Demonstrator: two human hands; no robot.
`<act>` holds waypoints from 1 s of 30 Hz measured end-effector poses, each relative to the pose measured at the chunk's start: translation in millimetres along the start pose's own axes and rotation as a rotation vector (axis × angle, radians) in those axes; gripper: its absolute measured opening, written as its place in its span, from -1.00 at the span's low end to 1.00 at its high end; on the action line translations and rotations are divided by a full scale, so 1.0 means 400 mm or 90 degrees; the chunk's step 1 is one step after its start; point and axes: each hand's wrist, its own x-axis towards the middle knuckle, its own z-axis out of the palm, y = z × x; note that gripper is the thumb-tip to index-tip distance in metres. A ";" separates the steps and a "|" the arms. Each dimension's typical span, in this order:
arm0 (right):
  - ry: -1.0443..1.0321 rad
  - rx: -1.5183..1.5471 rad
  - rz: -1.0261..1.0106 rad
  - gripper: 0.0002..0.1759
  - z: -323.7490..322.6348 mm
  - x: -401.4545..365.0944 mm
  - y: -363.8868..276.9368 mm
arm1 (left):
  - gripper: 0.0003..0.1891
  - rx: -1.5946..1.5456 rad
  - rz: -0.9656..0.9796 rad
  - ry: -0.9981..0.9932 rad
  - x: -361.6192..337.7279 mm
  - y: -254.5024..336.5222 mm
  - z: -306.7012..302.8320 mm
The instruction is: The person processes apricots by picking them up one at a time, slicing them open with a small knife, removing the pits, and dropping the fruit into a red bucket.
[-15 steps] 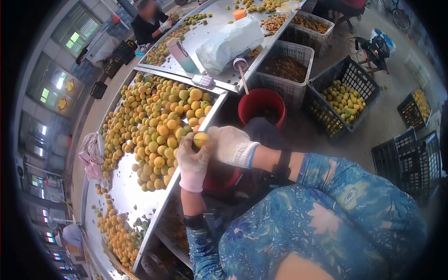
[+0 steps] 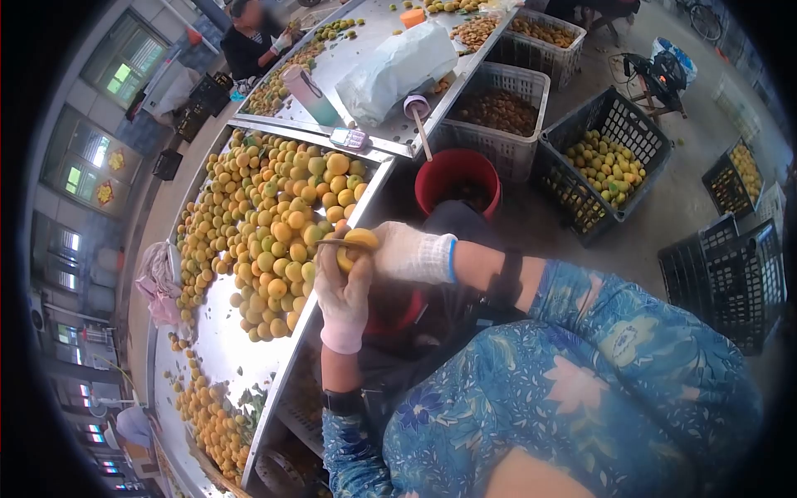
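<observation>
An apricot (image 2: 362, 238), cut open into two parts, is held between my gloved hands just off the table's near edge. My left hand (image 2: 342, 295) grips the lower part from below with bent fingers. Closed around the upper part, my right hand (image 2: 408, 251) comes in from the right side. A thin dark strip, perhaps a blade, juts left at the cut; its kind is hard to make out. Beyond the hands lies a heap of whole apricots (image 2: 274, 216) on the metal table (image 2: 222, 311). Below them is a red bucket (image 2: 425, 184).
Pale crates (image 2: 523, 153) with brownish contents and a black crate (image 2: 573, 212) of yellow-green fruit stand on the right. A plastic bag (image 2: 398, 75), a tumbler (image 2: 309, 95) and a phone (image 2: 349, 138) lie on the far table. Another person (image 2: 249, 50) sits at upper left.
The apricot, whole-looking with a line around it before, now shows two parted pieces. My hands have tilted it, and the dark strip has come into view.
</observation>
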 end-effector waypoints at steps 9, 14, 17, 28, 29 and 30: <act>0.161 -0.122 -0.043 -0.65 -0.032 -0.053 -0.130 | -0.45 -0.249 -0.198 -0.047 -0.017 -0.034 -0.022; 0.116 0.062 -0.143 -0.61 0.012 -0.046 -0.100 | -0.44 -0.516 -0.222 0.031 -0.011 -0.059 0.017; 0.116 0.151 -0.139 -0.61 0.033 -0.062 -0.134 | -0.44 -0.737 -0.483 0.259 -0.002 -0.095 0.026; 0.007 0.099 -0.073 -0.34 0.054 -0.054 -0.170 | -0.33 -0.771 -0.269 0.136 -0.085 -0.209 0.036; 0.065 0.284 -0.064 -0.49 0.050 -0.046 -0.160 | -0.42 -0.980 -0.279 0.063 -0.087 -0.220 0.015; 0.208 0.570 0.027 -0.63 0.005 -0.027 -0.194 | -0.51 -1.194 -0.289 -0.017 -0.098 -0.225 -0.001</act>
